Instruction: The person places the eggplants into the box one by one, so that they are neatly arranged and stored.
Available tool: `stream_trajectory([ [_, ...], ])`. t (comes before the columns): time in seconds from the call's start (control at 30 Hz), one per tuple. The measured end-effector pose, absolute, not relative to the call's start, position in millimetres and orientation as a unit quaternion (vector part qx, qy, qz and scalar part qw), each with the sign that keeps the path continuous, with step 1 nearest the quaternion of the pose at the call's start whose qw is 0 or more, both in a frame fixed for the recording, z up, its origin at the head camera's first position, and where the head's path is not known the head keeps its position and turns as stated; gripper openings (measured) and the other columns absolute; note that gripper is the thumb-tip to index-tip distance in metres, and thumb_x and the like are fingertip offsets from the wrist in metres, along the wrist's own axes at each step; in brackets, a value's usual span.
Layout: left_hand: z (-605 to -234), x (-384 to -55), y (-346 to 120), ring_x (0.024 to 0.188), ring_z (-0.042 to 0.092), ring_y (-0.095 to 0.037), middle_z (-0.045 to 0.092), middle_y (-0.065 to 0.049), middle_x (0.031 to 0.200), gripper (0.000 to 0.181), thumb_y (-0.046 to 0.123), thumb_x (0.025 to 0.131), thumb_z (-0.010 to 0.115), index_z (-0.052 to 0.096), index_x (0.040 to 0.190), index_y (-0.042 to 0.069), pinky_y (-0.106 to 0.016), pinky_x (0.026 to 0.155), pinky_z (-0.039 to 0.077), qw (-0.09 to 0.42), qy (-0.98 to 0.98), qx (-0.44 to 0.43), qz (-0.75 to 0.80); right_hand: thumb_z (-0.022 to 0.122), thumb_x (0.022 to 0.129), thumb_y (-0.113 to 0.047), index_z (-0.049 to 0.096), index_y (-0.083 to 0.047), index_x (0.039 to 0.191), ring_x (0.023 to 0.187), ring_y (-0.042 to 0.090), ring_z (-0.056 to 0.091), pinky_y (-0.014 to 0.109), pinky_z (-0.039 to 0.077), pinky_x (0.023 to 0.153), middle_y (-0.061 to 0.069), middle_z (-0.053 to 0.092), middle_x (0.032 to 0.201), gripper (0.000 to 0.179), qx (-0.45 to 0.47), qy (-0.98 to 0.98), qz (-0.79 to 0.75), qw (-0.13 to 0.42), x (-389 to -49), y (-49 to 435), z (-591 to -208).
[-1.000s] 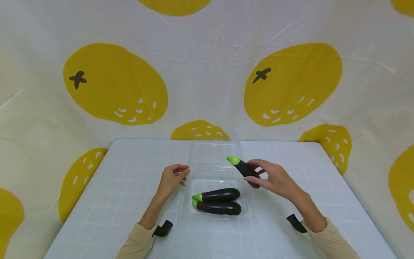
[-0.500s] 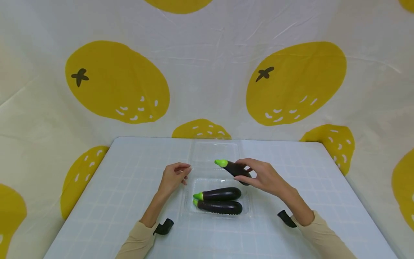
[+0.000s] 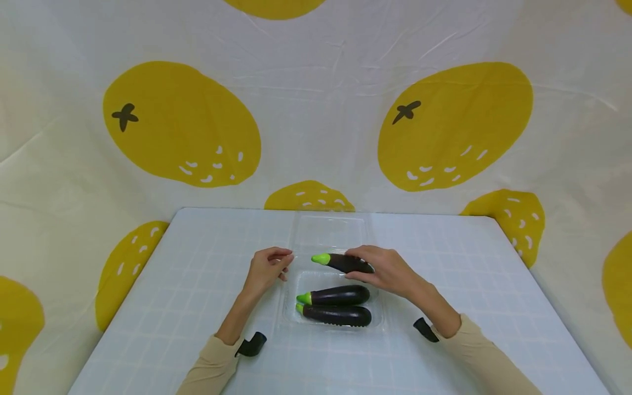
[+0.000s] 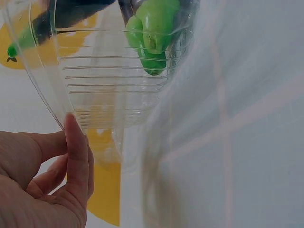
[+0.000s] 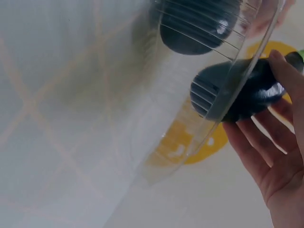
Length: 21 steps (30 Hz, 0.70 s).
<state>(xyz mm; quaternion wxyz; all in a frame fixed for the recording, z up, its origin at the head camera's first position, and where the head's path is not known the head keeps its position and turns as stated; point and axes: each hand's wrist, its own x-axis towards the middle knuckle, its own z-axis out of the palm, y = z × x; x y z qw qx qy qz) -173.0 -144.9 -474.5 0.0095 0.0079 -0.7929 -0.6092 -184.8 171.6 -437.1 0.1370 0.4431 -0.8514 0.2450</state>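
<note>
My right hand (image 3: 387, 267) grips a dark purple eggplant (image 3: 340, 262) with a bright green stem end. The eggplant lies nearly level above the rear part of a clear plastic clamshell container (image 3: 288, 321), its stem pointing left. Two more eggplants lie side by side in the container's front tray, the rear one (image 3: 340, 295) and the front one (image 3: 336, 315), stems to the left. At the container's left edge, my left hand (image 3: 266, 269) pinches the clear rim between thumb and finger, as the left wrist view shows. In the right wrist view, the held eggplant's rounded end (image 5: 209, 92) shows through the ribbed wall.
The container's clear lid (image 3: 331, 230) lies folded back on the far side. A pale checked cloth covers the table (image 3: 207, 236). Behind it hangs a white curtain (image 3: 316, 109) with large yellow fruit prints. Black wrist mounts (image 3: 253, 344) show at both sleeves.
My right hand has carried the eggplant leftward from the container's right side to above it, turning it closer to level. The left hand stays at the rim.
</note>
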Motion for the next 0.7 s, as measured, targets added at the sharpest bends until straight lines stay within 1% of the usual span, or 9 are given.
stream_trajectory([
  [0.07, -475.2, -173.4, -144.8, 0.059, 0.061, -0.016, 0.071, -0.025, 0.096, 0.022, 0.009, 0.096, 0.074, 0.073, 0.112, -0.005, -0.024, 0.053, 0.057, 0.009, -0.794, 0.008, -0.608, 0.085, 0.085, -0.034, 0.071, -0.009, 0.123, 0.094, 0.016, 0.069, 0.033, 0.061, 0.079, 0.004, 0.074, 0.114, 0.048, 0.447, -0.853, 0.234, 0.135, -186.0, 169.1, -438.7],
  [0.13, -476.0, -173.9, -144.6, 0.059, 0.061, -0.016, 0.071, -0.025, 0.095, 0.021, 0.010, 0.095, 0.074, 0.073, 0.112, -0.005, -0.025, 0.054, 0.057, 0.009, -0.795, 0.007, -0.606, 0.086, 0.084, -0.032, 0.071, -0.010, 0.122, 0.093, 0.016, 0.069, 0.033, 0.061, 0.077, 0.004, 0.074, 0.113, 0.047, 0.451, -0.853, 0.223, 0.138, -187.1, 167.4, -441.0],
  [0.27, -474.6, -173.9, -144.2, 0.057, 0.061, -0.016, 0.071, -0.025, 0.095, 0.020, 0.010, 0.095, 0.074, 0.074, 0.111, -0.004, -0.028, 0.054, 0.058, 0.010, -0.795, 0.010, -0.606, 0.085, 0.085, -0.032, 0.071, -0.009, 0.121, 0.092, 0.016, 0.069, 0.033, 0.061, 0.074, 0.004, 0.074, 0.110, 0.045, 0.469, -0.845, 0.205, 0.155, -189.7, 165.2, -445.5],
  [0.43, -473.8, -174.1, -143.7, 0.057, 0.061, -0.016, 0.071, -0.025, 0.095, 0.020, 0.008, 0.095, 0.074, 0.074, 0.110, -0.004, -0.026, 0.053, 0.057, 0.009, -0.794, 0.014, -0.607, 0.085, 0.085, -0.031, 0.071, -0.007, 0.120, 0.091, 0.017, 0.070, 0.033, 0.060, 0.071, 0.005, 0.073, 0.108, 0.045, 0.480, -0.841, 0.188, 0.162, -191.8, 164.1, -450.6],
  [0.7, -472.0, -172.6, -143.5, 0.058, 0.062, -0.016, 0.071, -0.024, 0.095, 0.021, 0.011, 0.095, 0.075, 0.074, 0.111, -0.003, -0.024, 0.053, 0.057, 0.007, -0.797, 0.020, -0.604, 0.083, 0.088, -0.032, 0.071, -0.007, 0.122, 0.097, 0.019, 0.071, 0.034, 0.061, 0.077, 0.006, 0.074, 0.112, 0.043, 0.476, -0.852, 0.178, 0.130, -190.0, 161.7, -454.6],
])
